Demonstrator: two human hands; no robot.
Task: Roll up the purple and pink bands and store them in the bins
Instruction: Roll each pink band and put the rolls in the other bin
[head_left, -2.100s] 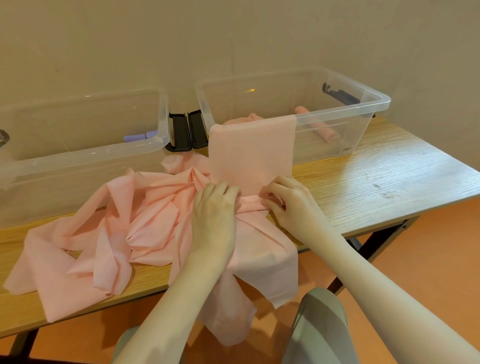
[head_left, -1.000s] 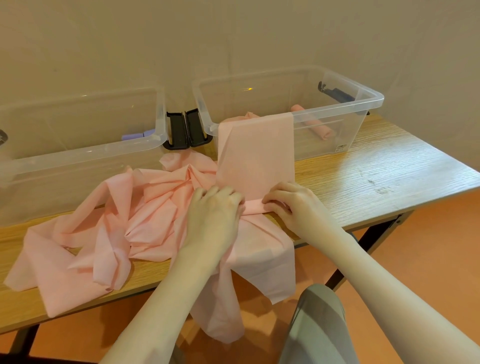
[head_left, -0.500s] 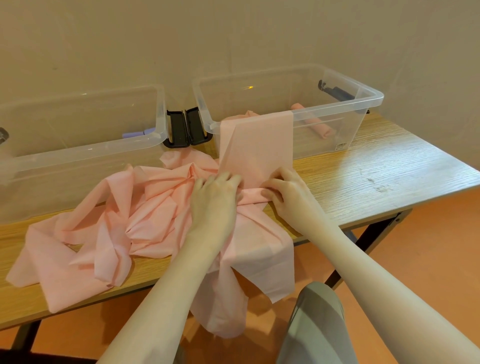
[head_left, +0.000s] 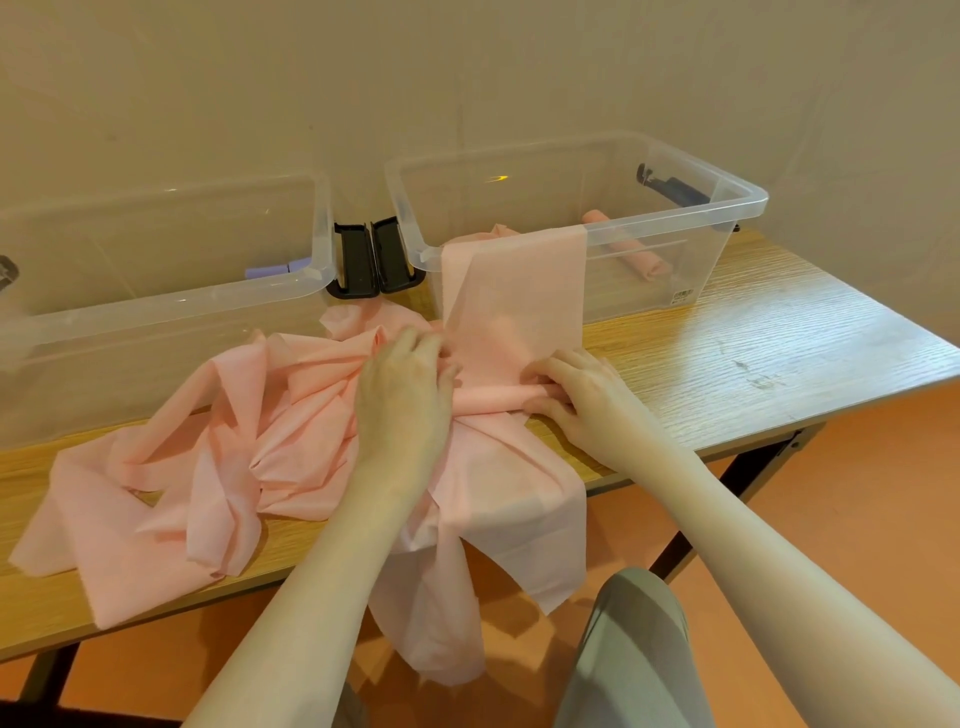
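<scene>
Both bare forearms reaching forward and up from the near edge of the table, converging toward its middle. Left hand (head_left: 402, 395) palm down, knuckles up, fingers bent over and pressing into the pink band (head_left: 511, 306), fingertips hidden beyond the knuckles (grip itself not clear). Right hand (head_left: 582, 397) just beside it, a little nearer the right edge, palm down, wrist low, fingers (head_left: 540, 370) curled onto the rolled part of the band, thumb tucked under at the roll's end. Hands apart, not touching. Right forearm longer in view, crossing the table's near edge.
</scene>
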